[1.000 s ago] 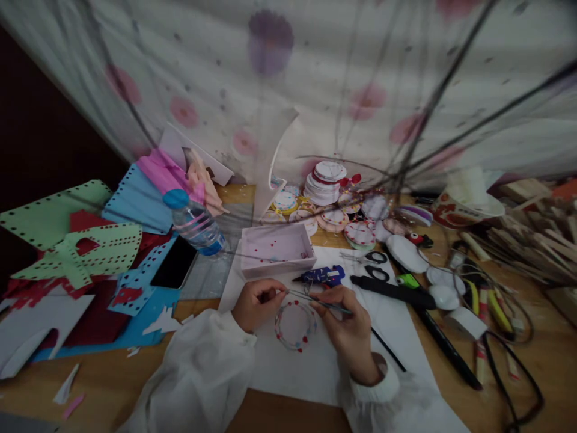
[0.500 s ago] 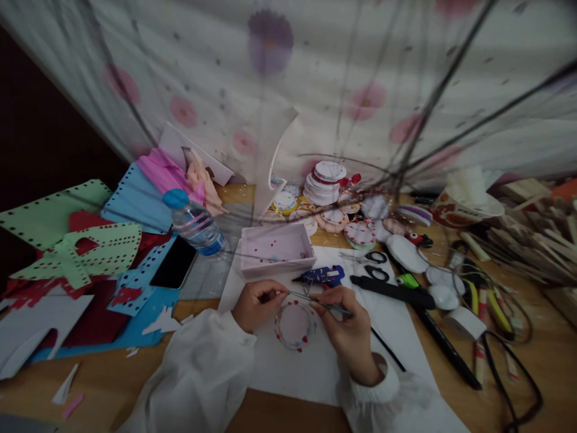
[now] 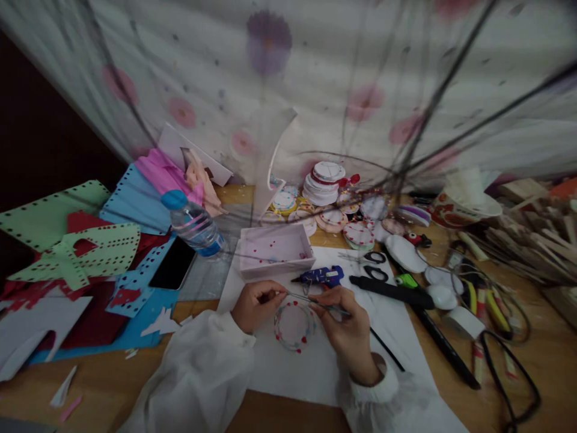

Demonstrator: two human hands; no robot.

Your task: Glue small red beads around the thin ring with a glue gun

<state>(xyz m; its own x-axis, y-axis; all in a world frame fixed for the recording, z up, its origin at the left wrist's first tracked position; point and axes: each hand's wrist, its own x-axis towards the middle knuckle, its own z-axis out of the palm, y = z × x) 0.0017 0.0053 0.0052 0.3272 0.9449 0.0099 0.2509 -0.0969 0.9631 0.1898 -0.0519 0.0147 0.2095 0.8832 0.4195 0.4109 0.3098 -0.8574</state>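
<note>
A white disc (image 3: 293, 328) ringed with red and pale blue beads lies on a white paper sheet (image 3: 288, 379) before me. Above its far edge, my right hand (image 3: 345, 316) grips slim metal tweezers (image 3: 298, 295), their tips pointing left. My left hand (image 3: 259, 305) is closed in a pinch at the tips of the tweezers; whatever sits between its fingers is too small to make out. Just beyond my hands are a pale pink box (image 3: 277, 269) with a few small red pieces inside and a blue glue gun (image 3: 322, 275).
Scissors (image 3: 376, 266) and a black marker-like stick (image 3: 392, 291) lie right of the glue gun. Decorated discs (image 3: 333, 218) are piled at the back. A water bottle (image 3: 193, 225), a phone (image 3: 173, 263) and felt sheets (image 3: 40, 210) fill the left; cables and wooden sticks (image 3: 532, 234) the right.
</note>
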